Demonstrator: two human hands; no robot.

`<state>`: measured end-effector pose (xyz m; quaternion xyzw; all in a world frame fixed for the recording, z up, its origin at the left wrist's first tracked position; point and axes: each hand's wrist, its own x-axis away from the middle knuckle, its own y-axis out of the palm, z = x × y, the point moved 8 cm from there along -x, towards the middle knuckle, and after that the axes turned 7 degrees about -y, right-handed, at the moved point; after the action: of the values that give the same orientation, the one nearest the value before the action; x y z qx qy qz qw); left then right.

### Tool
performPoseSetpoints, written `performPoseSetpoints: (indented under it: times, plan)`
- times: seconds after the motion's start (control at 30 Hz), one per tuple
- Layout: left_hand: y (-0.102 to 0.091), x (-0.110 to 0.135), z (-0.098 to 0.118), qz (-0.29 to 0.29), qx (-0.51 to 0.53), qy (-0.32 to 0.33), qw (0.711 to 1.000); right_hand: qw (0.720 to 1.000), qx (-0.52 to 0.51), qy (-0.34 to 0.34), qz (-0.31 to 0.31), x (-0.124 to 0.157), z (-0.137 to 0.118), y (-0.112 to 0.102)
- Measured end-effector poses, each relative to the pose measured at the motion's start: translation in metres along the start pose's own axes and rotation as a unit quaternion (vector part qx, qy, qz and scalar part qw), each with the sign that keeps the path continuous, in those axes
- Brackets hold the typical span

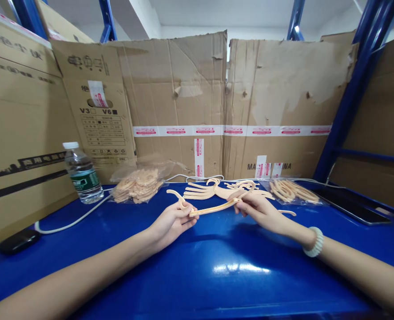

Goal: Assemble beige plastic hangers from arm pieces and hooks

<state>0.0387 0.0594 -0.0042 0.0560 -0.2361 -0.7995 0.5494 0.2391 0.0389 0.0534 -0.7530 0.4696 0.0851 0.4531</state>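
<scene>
My left hand [174,224] pinches one end of a beige plastic clothes hanger [213,210], where a thin curved piece [174,193] sticks up and to the left. My right hand [258,211] grips the hanger's other end, with a rounded hook [250,183] rising above the fingers. The hanger's slightly bowed, grooved arm spans between both hands, held above the blue table. Right behind it lie several beige hanger pieces [198,191], side by side. Another loose beige piece [288,213] shows partly behind my right wrist. My fingers hide how the held parts meet.
Clear bags of beige parts lie at the back left [138,184] and back right [293,191]. A water bottle [83,175] stands left, near a black object [19,241] and white cable [73,220]. A dark phone-like device [353,206] lies right. Cardboard [177,102] walls the back.
</scene>
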Motion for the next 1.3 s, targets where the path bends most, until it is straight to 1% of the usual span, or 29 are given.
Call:
performPoseSetpoints:
  times: [0.13,0.37,0.5,0.8,0.93,1.1,1.2,1.3]
  plan:
    - [0.001,0.001,0.001,-0.002,0.020,-0.007,1.000,1.000,0.011,-0.006,0.006,0.001,0.001,-0.001]
    - [0.000,0.003,0.004,0.011,0.043,-0.008,0.999,0.999,0.032,0.001,0.004,0.002,0.003,-0.002]
    - [-0.001,0.003,0.005,0.020,0.053,-0.019,0.998,1.000,0.030,-0.005,0.005,0.001,0.002,-0.002]
    - [-0.001,0.003,0.008,0.017,0.025,-0.027,0.999,0.998,0.050,-0.003,0.024,0.003,0.008,-0.004]
    - [-0.002,0.001,0.009,0.025,0.014,-0.016,0.999,0.998,0.051,-0.017,0.027,0.003,0.004,-0.004]
    - [-0.002,0.000,0.006,0.020,0.008,-0.017,1.000,0.995,0.079,-0.034,0.050,0.004,-0.002,-0.007]
    - [0.000,0.000,0.006,0.008,-0.010,-0.015,1.000,0.995,0.074,-0.038,0.049,0.004,-0.002,-0.007]
    - [-0.003,-0.001,0.007,0.012,-0.030,-0.006,0.999,0.996,0.063,-0.036,0.050,0.005,-0.001,-0.005]
